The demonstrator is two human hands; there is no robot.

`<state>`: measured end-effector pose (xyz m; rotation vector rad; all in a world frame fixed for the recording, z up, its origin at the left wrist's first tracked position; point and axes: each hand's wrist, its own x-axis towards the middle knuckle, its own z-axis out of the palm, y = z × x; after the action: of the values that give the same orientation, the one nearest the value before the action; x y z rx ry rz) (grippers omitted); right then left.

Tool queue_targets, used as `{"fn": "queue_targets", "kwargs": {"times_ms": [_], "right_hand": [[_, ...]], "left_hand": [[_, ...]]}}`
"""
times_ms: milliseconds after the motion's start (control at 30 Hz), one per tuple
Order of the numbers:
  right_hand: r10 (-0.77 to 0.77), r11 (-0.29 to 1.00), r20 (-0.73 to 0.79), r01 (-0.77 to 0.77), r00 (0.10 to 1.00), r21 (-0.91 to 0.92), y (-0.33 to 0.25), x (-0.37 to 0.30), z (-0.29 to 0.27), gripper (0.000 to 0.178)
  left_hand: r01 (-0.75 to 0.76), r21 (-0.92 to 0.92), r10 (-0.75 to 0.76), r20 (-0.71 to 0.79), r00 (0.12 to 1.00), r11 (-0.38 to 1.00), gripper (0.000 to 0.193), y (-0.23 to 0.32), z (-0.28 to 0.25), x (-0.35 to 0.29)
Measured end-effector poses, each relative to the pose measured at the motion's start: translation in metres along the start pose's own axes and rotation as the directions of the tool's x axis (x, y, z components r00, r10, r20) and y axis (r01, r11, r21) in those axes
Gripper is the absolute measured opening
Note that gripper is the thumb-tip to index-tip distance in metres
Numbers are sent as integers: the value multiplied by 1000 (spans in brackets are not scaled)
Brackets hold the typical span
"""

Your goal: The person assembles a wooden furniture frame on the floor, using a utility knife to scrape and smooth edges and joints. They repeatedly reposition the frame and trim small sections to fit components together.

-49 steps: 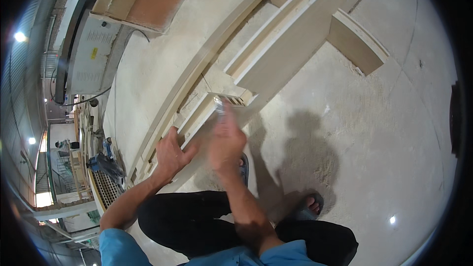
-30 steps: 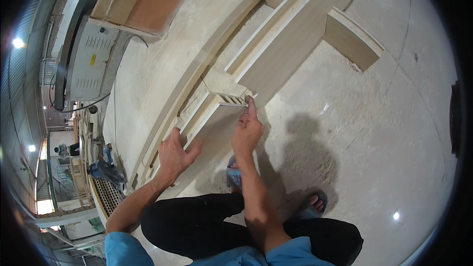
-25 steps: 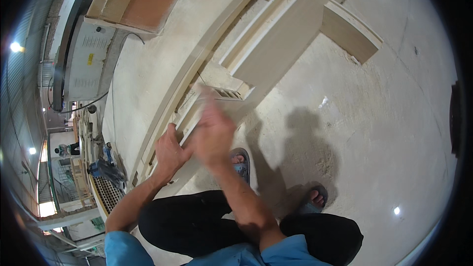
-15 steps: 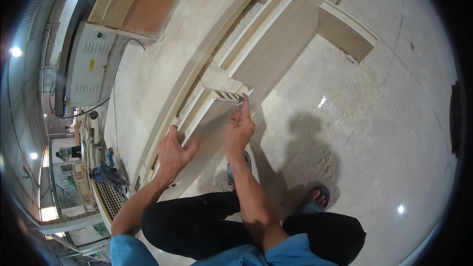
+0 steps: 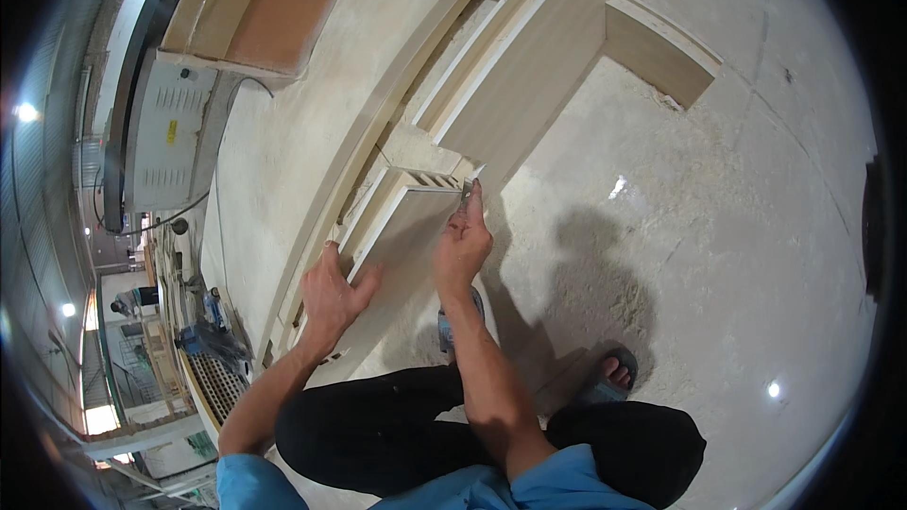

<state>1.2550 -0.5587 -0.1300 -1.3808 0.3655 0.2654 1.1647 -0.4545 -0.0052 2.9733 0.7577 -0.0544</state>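
My left hand (image 5: 333,295) grips the long edge of a pale wooden panel (image 5: 402,238), its fingers over the edge and its thumb against the broad face. Slots or notches show along the panel's far end. My right hand (image 5: 463,250) is closed around a small flat metal blade (image 5: 467,191), its index finger stretched along it. The blade is against the corner of that slotted end. Its handle, if any, is hidden in my palm, so the exact kind of tool cannot be told.
Beyond the panel, a longer wooden frame (image 5: 529,76) with a side piece (image 5: 661,49) lies on the dusty floor. A long curved rail (image 5: 364,142) runs along its left. A cardboard box (image 5: 203,14), a grey metal cabinet (image 5: 170,132) and a distant person (image 5: 132,300) are at left.
My right hand has shifted slightly at the panel's corner, and the metal blade shows more clearly. My left hand keeps its hold. The whole view has tilted a little.
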Motion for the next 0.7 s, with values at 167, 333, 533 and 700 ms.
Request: {"fn": "queue_targets", "kwargs": {"times_ms": [167,333,533,700], "right_hand": [[-350,924,126,319,928,213,-40,-31,8,64],[-209,956,201,157,957,250,-37,-15,-4,58],[-7,995,88,15,996,-97,8,8,-12,72],[-376,925,64,378,924,-28,-32,-16,8,69]], "left_hand": [[-69,29,70,-57,996,997,52,-3,3,1],[-44,53,46,-37,998,998,52,-2,2,1],[-27,49,27,5,1000,998,52,-1,-1,4],[-61,55,62,-31,998,997,50,-5,3,2]]}}
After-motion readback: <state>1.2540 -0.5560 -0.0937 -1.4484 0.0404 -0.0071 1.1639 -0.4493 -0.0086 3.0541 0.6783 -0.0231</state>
